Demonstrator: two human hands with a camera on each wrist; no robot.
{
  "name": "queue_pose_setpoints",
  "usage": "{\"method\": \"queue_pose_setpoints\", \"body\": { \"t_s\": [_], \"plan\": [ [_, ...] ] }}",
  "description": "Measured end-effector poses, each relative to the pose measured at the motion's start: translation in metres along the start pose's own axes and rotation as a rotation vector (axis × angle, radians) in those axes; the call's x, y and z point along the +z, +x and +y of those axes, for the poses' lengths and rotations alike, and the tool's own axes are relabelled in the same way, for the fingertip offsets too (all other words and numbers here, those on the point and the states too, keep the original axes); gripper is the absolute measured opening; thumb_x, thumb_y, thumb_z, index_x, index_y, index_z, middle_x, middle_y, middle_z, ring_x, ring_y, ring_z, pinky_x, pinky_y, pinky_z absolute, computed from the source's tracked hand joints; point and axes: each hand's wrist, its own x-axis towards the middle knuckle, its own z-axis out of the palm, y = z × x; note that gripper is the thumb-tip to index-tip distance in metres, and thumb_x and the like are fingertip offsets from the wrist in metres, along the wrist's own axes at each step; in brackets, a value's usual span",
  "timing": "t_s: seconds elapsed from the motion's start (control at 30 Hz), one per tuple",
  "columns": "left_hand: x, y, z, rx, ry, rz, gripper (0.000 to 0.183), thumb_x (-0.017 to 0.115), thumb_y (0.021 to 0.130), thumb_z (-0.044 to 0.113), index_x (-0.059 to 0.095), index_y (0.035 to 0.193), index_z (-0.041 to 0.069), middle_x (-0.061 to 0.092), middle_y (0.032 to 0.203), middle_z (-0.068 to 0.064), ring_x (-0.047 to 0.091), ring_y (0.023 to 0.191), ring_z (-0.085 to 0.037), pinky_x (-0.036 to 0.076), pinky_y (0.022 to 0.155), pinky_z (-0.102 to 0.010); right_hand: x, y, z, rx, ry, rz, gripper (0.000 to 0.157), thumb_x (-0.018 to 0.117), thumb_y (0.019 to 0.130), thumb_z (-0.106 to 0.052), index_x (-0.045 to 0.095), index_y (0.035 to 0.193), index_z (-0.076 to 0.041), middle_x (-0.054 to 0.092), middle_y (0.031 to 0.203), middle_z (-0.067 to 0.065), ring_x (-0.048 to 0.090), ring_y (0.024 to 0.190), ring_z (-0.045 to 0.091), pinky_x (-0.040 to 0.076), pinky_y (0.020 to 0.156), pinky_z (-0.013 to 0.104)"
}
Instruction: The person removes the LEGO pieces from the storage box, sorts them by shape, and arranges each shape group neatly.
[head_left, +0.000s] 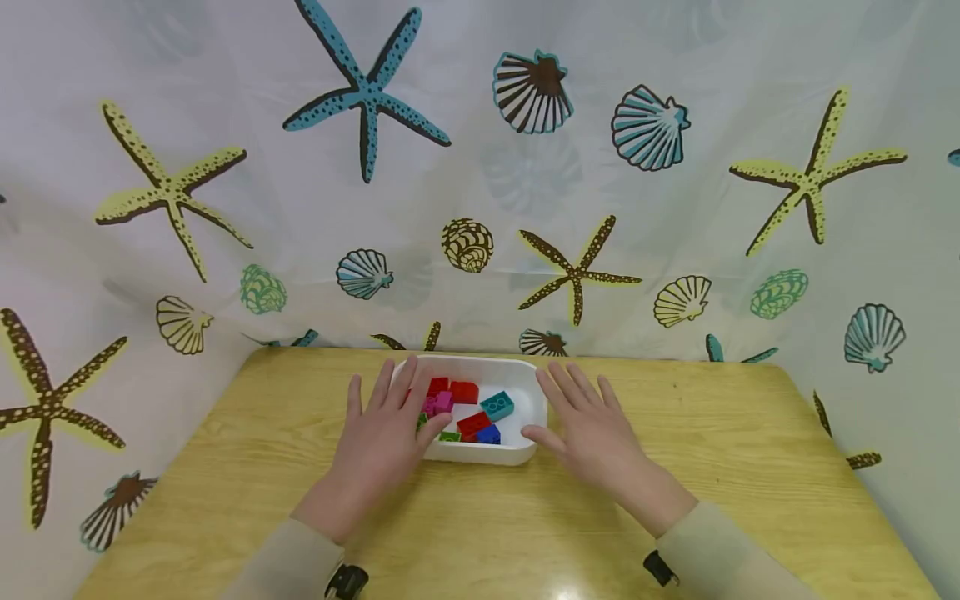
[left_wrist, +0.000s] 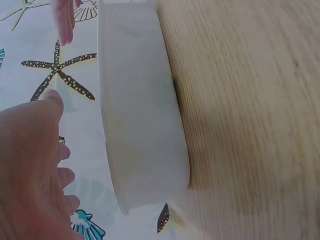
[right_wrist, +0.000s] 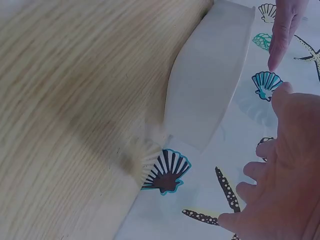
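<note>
A white plastic tray [head_left: 517, 454] with rounded corners stands on the wooden table, toward its back edge. Several toy building bricks lie in it: red bricks [head_left: 474, 426], a teal brick [head_left: 497, 406], a blue brick [head_left: 489, 435], a pink brick [head_left: 439, 403] and green ones partly hidden by my left hand. My left hand [head_left: 386, 437] hovers over the tray's left end, fingers spread and straight. At the right end my right hand [head_left: 592, 429] is held out the same way, fingertips beside the rim. Both wrist views show the tray's outer wall [left_wrist: 142, 105] and neither hand gripping anything.
The light wooden table [head_left: 247, 467] extends around the tray. A white cloth [head_left: 435, 200] printed with starfish and shells hangs behind it and along both sides. Small black devices [head_left: 347, 581] sit at the wrists below the beige sleeves [head_left: 720, 550].
</note>
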Motion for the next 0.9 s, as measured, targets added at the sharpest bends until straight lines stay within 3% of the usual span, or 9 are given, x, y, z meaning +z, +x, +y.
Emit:
{"method": "queue_pose_setpoints", "body": {
  "t_s": [0.3,0.57,0.9],
  "plan": [
    [0.002,0.004,-0.009,-0.007,-0.069,0.02,0.088,0.058,0.11,0.06,0.027,0.177,0.012,0.02,0.182,-0.017,0.008,0.168,-0.047,-0.006,0.129,-0.073,0.008,0.012,-0.007,0.0,0.023,-0.025,0.088,0.051,0.111,-0.066,0.024,0.177,-0.015,0.017,0.184,0.01,0.013,0.169,0.037,0.008,0.133,0.066],
    [0.006,0.003,-0.018,-0.042,-0.118,0.0,0.086,0.061,0.11,0.054,0.026,0.177,0.013,0.018,0.182,-0.02,0.009,0.167,-0.049,-0.004,0.129,-0.075,0.016,0.021,-0.01,-0.018,0.038,-0.026,0.087,0.053,0.111,-0.063,0.026,0.177,-0.014,0.02,0.184,0.009,0.013,0.169,0.036,0.011,0.133,0.067],
    [0.011,0.008,-0.032,-0.073,-0.165,-0.036,0.085,0.056,0.113,0.055,0.023,0.177,0.01,0.013,0.183,-0.022,0.005,0.167,-0.051,-0.005,0.128,-0.075,0.024,0.032,-0.01,-0.008,0.049,-0.045,0.085,0.052,0.112,-0.062,0.026,0.177,-0.014,0.022,0.183,0.009,0.014,0.169,0.037,0.012,0.133,0.066]
  ]
}}
